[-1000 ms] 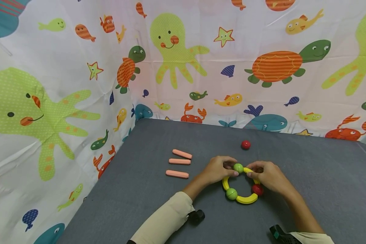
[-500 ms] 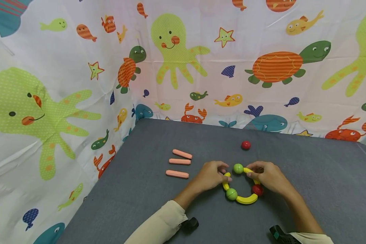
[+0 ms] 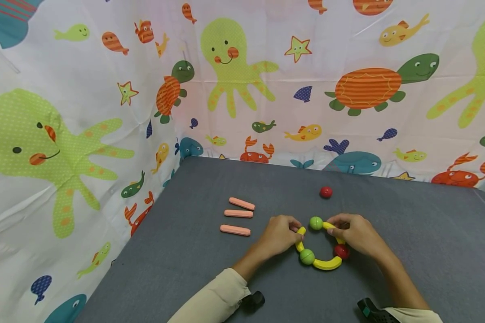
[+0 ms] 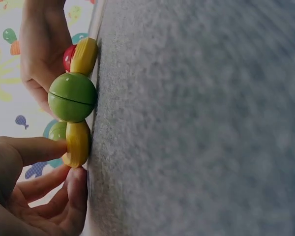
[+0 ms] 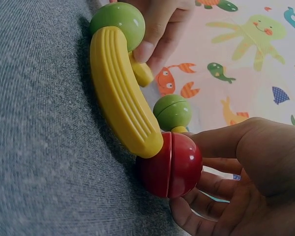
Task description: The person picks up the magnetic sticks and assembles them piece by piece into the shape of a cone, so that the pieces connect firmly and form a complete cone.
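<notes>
On the grey table lies a chain of yellow curved pieces and balls, bent into a ring with a gap at its upper left. My left hand [image 3: 280,234] pinches the left yellow curved piece [image 4: 78,142], whose near end meets a green ball [image 3: 307,256]. My right hand [image 3: 357,234] holds the right yellow curved piece [image 3: 328,225], partly hidden by its fingers. That piece runs from the far green ball [image 3: 316,223] to a red ball [image 3: 341,251]. The front yellow curved piece [image 5: 120,91] links the red ball to the near green ball.
A loose red ball [image 3: 326,192] sits behind the ring. Several pink sticks, one of them the nearest pink stick [image 3: 235,230], lie left of my left hand. A curtain [image 3: 283,103] printed with sea animals stands along the table's back and left edges.
My left hand has let go of the far green ball and moved slightly left and down to the left yellow curved piece. My right hand has stayed in place.
</notes>
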A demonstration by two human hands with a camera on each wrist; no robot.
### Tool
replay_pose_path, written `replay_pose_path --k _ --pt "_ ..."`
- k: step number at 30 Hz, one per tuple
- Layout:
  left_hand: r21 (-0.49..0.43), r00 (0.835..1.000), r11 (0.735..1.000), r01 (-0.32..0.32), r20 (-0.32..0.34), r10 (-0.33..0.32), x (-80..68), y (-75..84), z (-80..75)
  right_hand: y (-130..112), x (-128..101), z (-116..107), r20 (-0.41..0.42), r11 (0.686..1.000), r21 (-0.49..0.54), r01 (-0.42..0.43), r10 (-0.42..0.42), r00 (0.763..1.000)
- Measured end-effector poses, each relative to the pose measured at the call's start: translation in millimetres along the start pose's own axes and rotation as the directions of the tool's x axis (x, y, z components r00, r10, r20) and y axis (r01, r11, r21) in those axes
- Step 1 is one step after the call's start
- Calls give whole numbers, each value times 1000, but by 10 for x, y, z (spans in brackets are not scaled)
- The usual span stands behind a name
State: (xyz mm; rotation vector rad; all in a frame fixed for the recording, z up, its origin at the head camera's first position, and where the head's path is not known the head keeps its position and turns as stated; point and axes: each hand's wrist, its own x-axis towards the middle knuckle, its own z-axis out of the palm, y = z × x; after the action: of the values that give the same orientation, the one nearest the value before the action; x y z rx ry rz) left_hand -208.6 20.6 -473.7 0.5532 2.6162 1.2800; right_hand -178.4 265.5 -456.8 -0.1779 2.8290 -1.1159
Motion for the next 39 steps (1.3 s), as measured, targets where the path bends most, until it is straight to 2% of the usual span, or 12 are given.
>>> replay_pose_path --k 9,20,31,39 --pt "16 999 1000 -12 -50 13 35 78 14 1 5 9 -4 1000 -1 -12 12 1000" --pt "-68 998 996 -65 -30 63 110 1 -5 6 14 -1 -4 1000 5 -15 15 1000" --pt "-131 999 990 -50 -5 50 137 5 12 14 16 4 0 1000 12 -21 21 1000" --pt "-136 998 989 -63 0 64 132 -16 20 23 19 9 9 1000 13 -28 27 1000"
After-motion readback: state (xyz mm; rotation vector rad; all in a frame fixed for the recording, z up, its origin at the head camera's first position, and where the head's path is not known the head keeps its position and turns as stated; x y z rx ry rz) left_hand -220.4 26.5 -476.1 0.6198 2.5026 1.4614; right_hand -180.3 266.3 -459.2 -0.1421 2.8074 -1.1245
